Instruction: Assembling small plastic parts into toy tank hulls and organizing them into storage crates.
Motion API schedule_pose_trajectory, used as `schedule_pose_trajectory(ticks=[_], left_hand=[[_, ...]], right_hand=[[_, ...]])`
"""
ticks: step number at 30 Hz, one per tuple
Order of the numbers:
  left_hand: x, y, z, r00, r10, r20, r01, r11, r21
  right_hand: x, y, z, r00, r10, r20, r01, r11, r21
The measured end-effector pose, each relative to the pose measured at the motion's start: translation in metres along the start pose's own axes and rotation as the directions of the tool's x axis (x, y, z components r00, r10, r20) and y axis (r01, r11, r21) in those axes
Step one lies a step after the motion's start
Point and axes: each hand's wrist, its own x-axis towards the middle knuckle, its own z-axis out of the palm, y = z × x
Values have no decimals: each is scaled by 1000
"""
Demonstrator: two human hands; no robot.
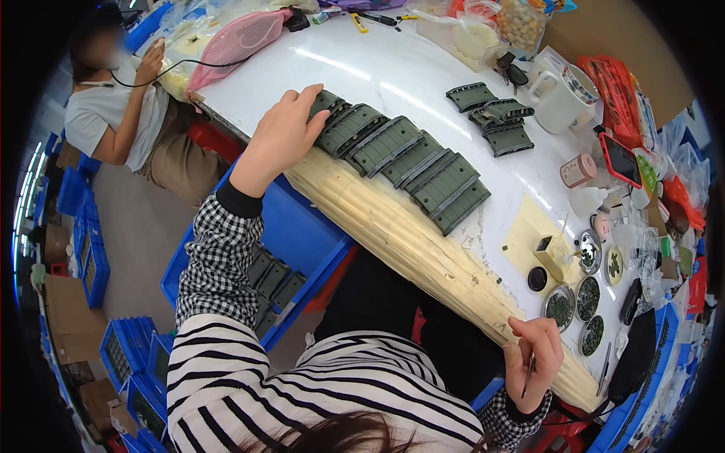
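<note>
A slanting row of dark green curved plates with ridged edges (408, 158) lies along the near side of the white table. At its left end my left hand (279, 140) rests against the endmost plate, thumb and index finger stretched apart over it. Lower right, by the table's padded edge, my right hand (536, 355) is closed round slim dark tweezers (528, 376), which point downward. Round dishes of small dark green bits (587, 298) stand just beyond this hand. Farther back, several more green plates (495, 117) sit in a loose group.
Yellowish padding (408, 226) runs along the near edge. A blue crate (302, 226) with more green plates stands below, left of my lap. At right are a white mug (555, 98), a red-cased phone (621, 158), and a small yellow block (559, 260). Another person (128, 113) sits far left.
</note>
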Motion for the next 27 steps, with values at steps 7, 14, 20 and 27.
schedule_pose_trajectory(ticks=[7, 14, 20, 27], left_hand=[[5, -10, 4, 998, -20, 59, 26, 995, -98], [20, -42, 9, 998, 53, -41, -58, 990, -131], [24, -39, 2, 994, 32, -104, -21, 994, 108], [20, -38, 1, 978, 188, -89, -158, 950, 269]], right_hand=[[0, -2, 0, 1000, 8, 8, -8, 1000, -5], [0, -2, 0, 1000, 4, 12, -4, 1000, -7], [0, 0, 0, 1000, 10, 18, -9, 1000, -12], [0, 1, 3, 1000, 19, 21, -19, 1000, -8]])
